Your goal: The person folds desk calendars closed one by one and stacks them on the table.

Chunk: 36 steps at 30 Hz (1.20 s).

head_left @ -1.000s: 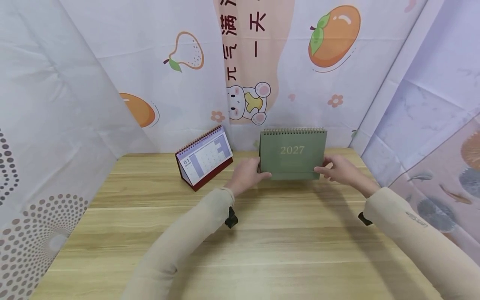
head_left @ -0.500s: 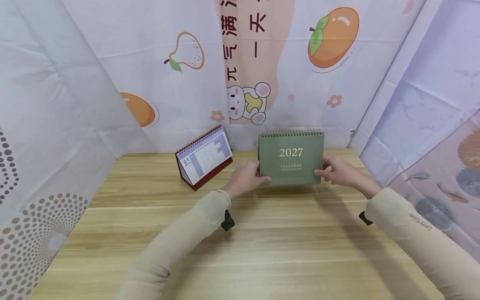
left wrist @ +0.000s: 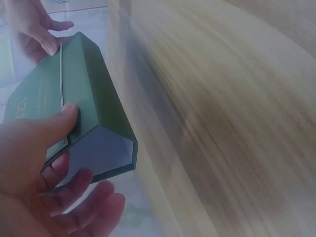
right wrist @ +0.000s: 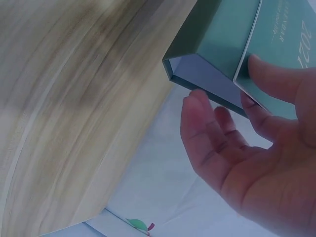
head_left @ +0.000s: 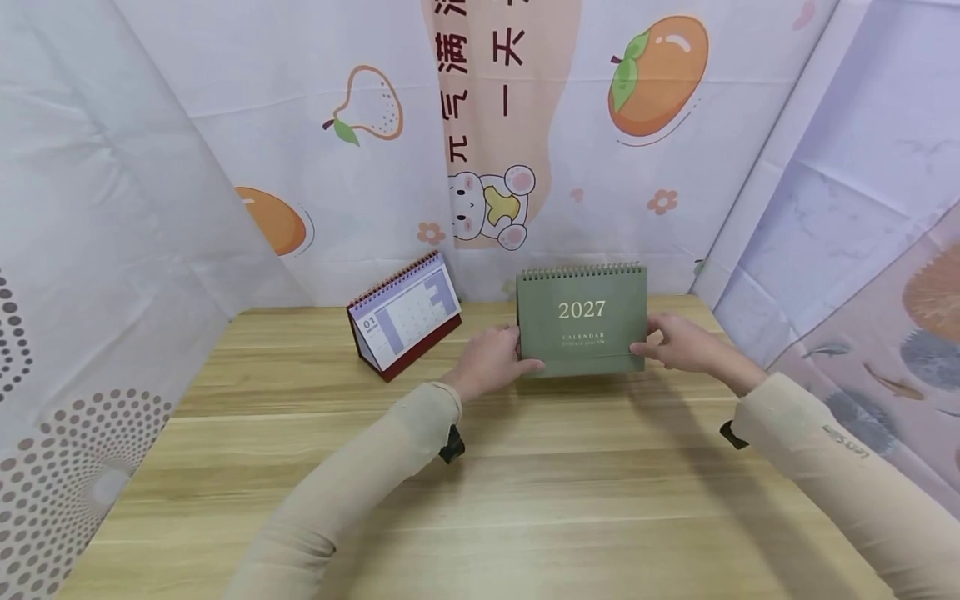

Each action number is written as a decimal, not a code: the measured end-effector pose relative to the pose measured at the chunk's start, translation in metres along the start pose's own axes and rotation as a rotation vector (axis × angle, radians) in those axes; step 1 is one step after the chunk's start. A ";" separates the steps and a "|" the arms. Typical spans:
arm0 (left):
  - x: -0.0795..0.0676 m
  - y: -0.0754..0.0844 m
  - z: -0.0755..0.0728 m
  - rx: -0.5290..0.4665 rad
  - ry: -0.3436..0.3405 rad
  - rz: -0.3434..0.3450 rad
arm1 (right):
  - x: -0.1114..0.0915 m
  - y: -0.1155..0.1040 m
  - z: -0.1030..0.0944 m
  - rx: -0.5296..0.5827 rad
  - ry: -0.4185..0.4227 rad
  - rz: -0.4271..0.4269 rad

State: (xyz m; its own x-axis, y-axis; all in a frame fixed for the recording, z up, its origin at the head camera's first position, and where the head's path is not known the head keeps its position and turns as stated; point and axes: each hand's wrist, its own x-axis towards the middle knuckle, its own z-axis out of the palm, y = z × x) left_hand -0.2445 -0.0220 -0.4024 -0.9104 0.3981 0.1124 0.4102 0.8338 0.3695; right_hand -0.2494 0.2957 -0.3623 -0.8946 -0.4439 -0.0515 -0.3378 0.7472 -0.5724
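Note:
A green spiral-bound desk calendar (head_left: 583,287) marked 2027 faces me near the back of the table, its folded stand open at both ends. My left hand (head_left: 489,362) pinches its left side, thumb over the front cover and index finger behind the edge. At the other side my right hand (head_left: 681,343) pinches the right edge in the same manner. In the left wrist view, the calendar's base (left wrist: 104,86) appears raised over the wood, with a shadow beneath. The right wrist view shows the lower right corner of the calendar (right wrist: 224,37), the other fingers curved loosely below it.
To the left stands a second desk calendar (head_left: 408,315), white and purple on a dark red base, angled toward the right. The wooden table (head_left: 525,500) meets a printed fabric curtain (head_left: 585,142) at the back, with more curtains (head_left: 885,217) along both sides.
Both hands have brought the green calendar slightly lower in the view and tilted it, so the small lettering under 2027 now reads clearly. The grip stays the same. The head view has shifted slightly.

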 end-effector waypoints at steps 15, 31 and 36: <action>0.000 0.005 0.004 -0.054 0.005 -0.014 | -0.002 0.005 0.002 0.075 -0.058 0.061; 0.000 0.000 0.004 -0.189 -0.058 0.013 | -0.004 0.011 0.001 0.152 -0.098 0.065; 0.001 -0.002 0.004 -0.224 -0.054 0.033 | -0.006 0.013 0.001 0.185 -0.099 0.086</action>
State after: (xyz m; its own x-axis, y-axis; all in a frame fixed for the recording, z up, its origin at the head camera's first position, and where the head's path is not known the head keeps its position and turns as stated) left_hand -0.2456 -0.0216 -0.4065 -0.8902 0.4484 0.0805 0.4119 0.7165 0.5631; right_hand -0.2485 0.3075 -0.3701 -0.8817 -0.4357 -0.1811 -0.1942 0.6849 -0.7023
